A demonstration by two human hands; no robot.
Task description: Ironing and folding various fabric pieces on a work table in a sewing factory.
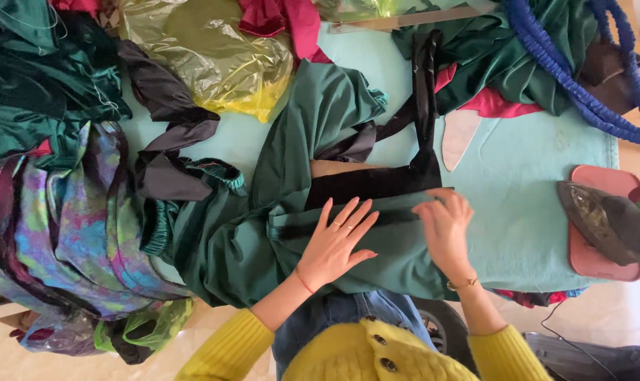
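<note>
we see our left hand (334,243) lying flat on the green cloth (298,233), its grip spread, fingers apart and pressed down on the fabric, pinching nothing. our right hand (445,227) sits just beside it on the same cloth, fingers curled down over the fold near the end of a black strip (376,182); its grip looks bent onto the fabric, but we cannot tell whether it pinches the cloth or only presses it. the green cloth lies bunched across the middle of the worktop (531,212), which is covered in pale turquoise, and the black strip lies across the cloth just above our fingers. an iron (606,220) rests on a pink mat (595,257) at the right edge, well apart from our hands. at the left lies a heap of mottled purple and blue fabric (73,226), and near the top a crumpled yellow plastic bag (214,56). a blue cord (574,77) runs over more green fabric at the upper right.
</note>
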